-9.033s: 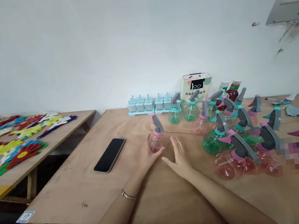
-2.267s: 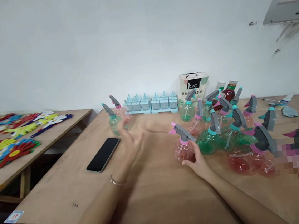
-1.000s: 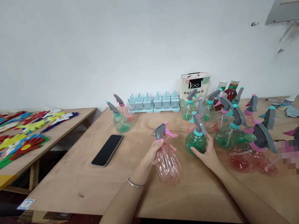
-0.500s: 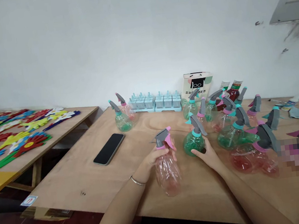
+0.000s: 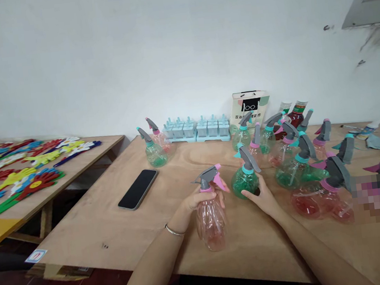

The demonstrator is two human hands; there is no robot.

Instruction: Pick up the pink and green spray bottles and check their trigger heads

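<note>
"Where could you reach?"
"Straight back: I see bare worktop point(image 5: 191, 156) between the pink bottle point(image 5: 212, 227) in my left hand point(image 5: 196, 201) and the blue moulds point(image 5: 189, 131)."
"And rightward?"
"Spray bottles point(image 5: 286, 173) crowd just beyond the green bottle point(image 5: 244, 183) in my right hand point(image 5: 263, 200), blocking me."

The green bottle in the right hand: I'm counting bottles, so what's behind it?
A pink bottle, partly covered, and, farther back, another green bottle. Whatever the held bottle hides completely can't be seen.
</note>
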